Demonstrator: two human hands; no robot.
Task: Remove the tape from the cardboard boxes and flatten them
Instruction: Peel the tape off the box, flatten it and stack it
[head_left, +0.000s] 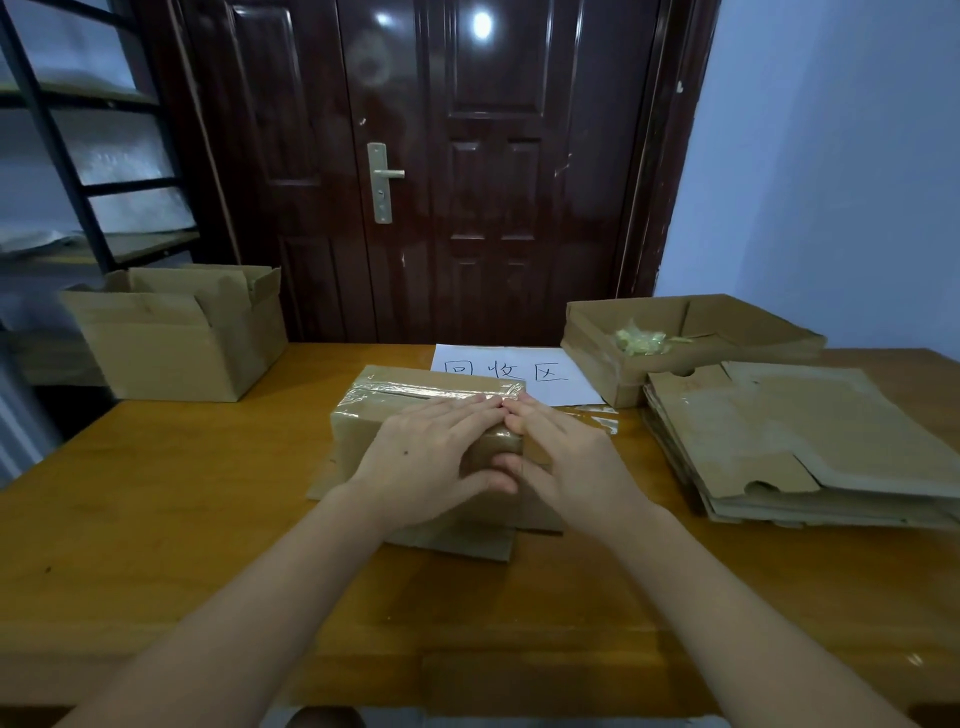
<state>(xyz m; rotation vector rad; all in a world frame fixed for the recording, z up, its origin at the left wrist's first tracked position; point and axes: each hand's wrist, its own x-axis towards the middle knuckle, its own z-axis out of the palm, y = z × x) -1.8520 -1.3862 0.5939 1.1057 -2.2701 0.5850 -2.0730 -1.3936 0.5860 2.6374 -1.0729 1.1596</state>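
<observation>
**Both hands on a taped box**

A taped box (415, 415) is sitting mid-table (156, 519), flaps splayed beneath. The left hand (426, 457) is lying flat on top, thumb curling round the near corner; the right hand (566, 457) is resting beside it, fingertips meeting at the tape (436, 391). A flattened stack (800, 441) is lying to the right.

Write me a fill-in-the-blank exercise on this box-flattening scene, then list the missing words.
1. Both hands rest on the taped box, whose top seam is sealed with clear ____.
2. The stack of flattened cardboard lies to the person's ____.
3. The crumpled tape wad sits inside a cardboard ____.
4. The white paper sign lies ____ the taped box.

Missing words: tape; right; tray; behind
</observation>
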